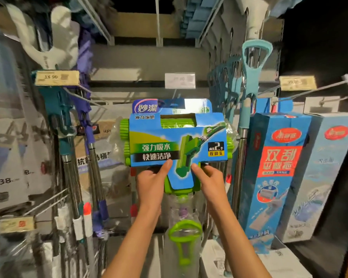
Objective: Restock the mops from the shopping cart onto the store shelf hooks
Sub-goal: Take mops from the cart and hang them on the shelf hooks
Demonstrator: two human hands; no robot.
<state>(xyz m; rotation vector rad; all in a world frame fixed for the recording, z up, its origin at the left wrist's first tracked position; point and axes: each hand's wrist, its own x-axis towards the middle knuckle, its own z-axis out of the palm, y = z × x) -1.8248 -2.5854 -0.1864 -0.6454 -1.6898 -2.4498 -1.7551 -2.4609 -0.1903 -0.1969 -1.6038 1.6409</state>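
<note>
Both your arms come up from around 6 o'clock, bare forearms angling in toward center. Your left hand [152, 178] sits at about 11 o'clock of your right hand [206, 175], both with thumbs up front, fingers curled behind, pinching.

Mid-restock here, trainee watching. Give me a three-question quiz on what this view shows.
1. True or false: both hands hold the green mop's packaged head.
2. What hangs directly right of that mop? A) the light blue mop B) a red bucket C) a broom
3. Fill in: the white price tag sits ____ the mop's card.

Key:
1. True. The left hand and right hand pinch the card's lower edge.
2. A. The tall blue boxes stand further right.
3. Above.
</note>
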